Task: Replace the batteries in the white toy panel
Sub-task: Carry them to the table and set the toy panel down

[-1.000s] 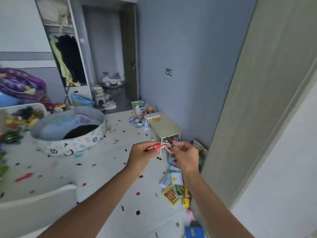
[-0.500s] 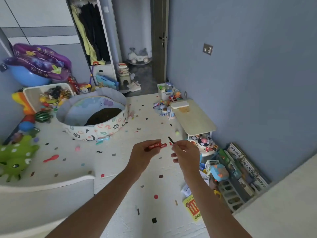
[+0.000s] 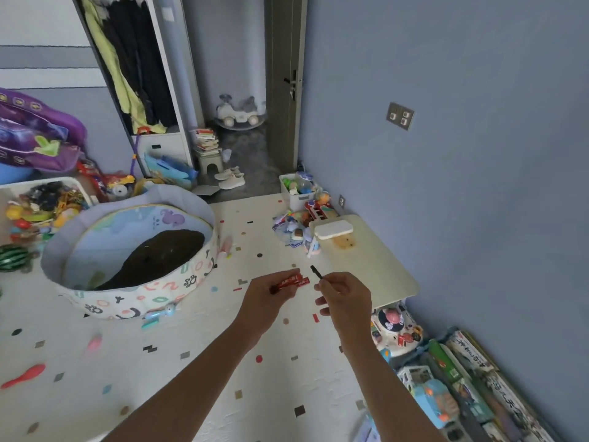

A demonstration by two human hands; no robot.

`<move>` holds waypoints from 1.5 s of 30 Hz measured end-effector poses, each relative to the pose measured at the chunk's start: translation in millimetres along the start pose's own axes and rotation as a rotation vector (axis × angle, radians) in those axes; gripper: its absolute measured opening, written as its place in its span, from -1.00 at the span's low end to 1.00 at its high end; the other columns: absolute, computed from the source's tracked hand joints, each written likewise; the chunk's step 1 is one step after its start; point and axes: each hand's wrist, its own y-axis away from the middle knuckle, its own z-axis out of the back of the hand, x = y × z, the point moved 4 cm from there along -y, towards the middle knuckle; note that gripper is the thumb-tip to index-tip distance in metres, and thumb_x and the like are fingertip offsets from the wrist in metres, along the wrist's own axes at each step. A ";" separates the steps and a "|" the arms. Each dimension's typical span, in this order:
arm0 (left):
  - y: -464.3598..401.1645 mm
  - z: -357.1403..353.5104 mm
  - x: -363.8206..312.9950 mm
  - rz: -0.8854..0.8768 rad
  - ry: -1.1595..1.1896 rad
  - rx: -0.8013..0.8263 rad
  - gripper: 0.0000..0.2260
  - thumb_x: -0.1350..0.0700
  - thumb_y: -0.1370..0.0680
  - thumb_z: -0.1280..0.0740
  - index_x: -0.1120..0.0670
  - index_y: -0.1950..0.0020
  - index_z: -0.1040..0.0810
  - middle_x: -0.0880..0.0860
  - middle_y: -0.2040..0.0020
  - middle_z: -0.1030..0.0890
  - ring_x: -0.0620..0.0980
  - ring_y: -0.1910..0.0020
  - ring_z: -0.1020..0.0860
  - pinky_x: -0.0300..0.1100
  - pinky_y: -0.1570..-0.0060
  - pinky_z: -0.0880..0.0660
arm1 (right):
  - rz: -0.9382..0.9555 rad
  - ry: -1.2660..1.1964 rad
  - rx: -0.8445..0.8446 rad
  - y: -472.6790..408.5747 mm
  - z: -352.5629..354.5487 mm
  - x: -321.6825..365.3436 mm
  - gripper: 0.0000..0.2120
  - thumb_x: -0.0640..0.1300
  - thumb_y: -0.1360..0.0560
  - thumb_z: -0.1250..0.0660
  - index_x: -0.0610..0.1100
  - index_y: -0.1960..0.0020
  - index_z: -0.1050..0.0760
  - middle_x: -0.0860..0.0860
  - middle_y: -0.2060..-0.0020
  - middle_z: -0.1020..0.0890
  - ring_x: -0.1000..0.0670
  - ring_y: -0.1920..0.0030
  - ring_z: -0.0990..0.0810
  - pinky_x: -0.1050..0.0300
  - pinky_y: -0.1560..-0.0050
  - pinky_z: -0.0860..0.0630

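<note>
Item 1 – L hand point(image 3: 266, 296): raised over the floor mat point(image 3: 191, 362), fingers pinched round red batteries point(image 3: 291, 281), approx. two side by side, ends sticking out toward the R hand.
Item 2 – R hand point(image 3: 345, 296): just beside the L, narrow gap between; thumb & forefinger clamp a thin dark tool point(image 3: 316, 271), tip angled up-left. Type of tool can't be made out.
Item 3 – white toy panel point(image 3: 395, 327): on floor, partly tucked under the near corner of the low table point(image 3: 376, 266), below-right of the R hand. Coloured knobs on top.
Item 4 – table: against the blue wall; white box point(image 3: 334, 229) at far end, rest of top bare.
Item 5 – round play bin point(image 3: 134, 250): left of hands, well apart.
Item 6 – open room: wide strip of mat between bin & table, small toys only at its margins. Right edge by the wall is crowded w/ books point(image 3: 478, 378) & a blue toy point(image 3: 433, 397).
</note>
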 end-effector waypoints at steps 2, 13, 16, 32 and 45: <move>-50.6 4.9 4.9 0.000 -0.002 0.027 -0.70 0.23 -0.57 -0.39 0.05 -0.29 -0.63 -0.09 -0.12 -0.69 -0.45 0.03 -0.59 -0.54 0.04 -0.48 | -0.004 0.002 -0.017 -42.0 -22.0 3.4 -0.96 -0.24 -0.49 -0.42 -0.15 0.08 -0.64 -0.05 0.25 -0.76 -0.13 0.32 -0.73 0.09 0.34 -0.66; -343.3 4.4 60.3 0.083 -0.084 0.119 -0.69 0.22 -0.57 -0.37 0.05 -0.31 -0.63 -0.02 -0.11 -0.70 -0.21 0.00 -0.61 -0.59 0.10 -0.43 | -0.100 -0.043 -0.095 -306.2 -130.9 -23.5 -0.94 -0.23 -0.48 -0.43 -0.09 0.10 -0.64 -0.01 0.26 -0.75 -0.09 0.33 -0.73 0.11 0.34 -0.68; -415.2 2.9 67.8 0.090 -0.102 0.162 -0.73 0.24 -0.57 -0.36 0.11 -0.27 -0.65 0.06 -0.05 -0.71 -0.11 0.06 -0.60 -0.60 0.17 -0.42 | -0.134 -0.028 -0.125 -370.3 -153.4 -24.3 -0.95 -0.23 -0.49 -0.43 -0.11 0.10 -0.65 -0.01 0.27 -0.76 -0.08 0.33 -0.73 0.12 0.35 -0.67; -793.8 -52.9 178.6 0.118 -0.242 0.642 -0.72 0.19 -0.57 -0.34 -0.05 -0.23 -0.66 0.17 0.04 -0.70 0.13 0.05 -0.65 -0.44 0.27 -0.47 | -0.415 -0.134 -0.512 -659.8 -264.6 -104.0 -0.93 -0.26 -0.47 -0.41 -0.14 0.09 -0.65 -0.05 0.25 -0.75 0.00 0.37 -0.69 0.14 0.35 -0.61; -975.6 -201.8 313.5 0.166 -0.278 0.889 -0.74 0.13 -0.61 -0.34 0.02 -0.31 -0.59 -0.19 0.07 -0.61 -0.11 0.08 -0.59 -0.24 0.07 -0.61 | -0.570 -0.208 -0.731 -830.0 -259.4 -252.6 -0.93 -0.27 -0.47 -0.43 -0.12 0.11 -0.64 -0.02 0.25 -0.75 -0.08 0.32 -0.72 0.05 0.33 -0.66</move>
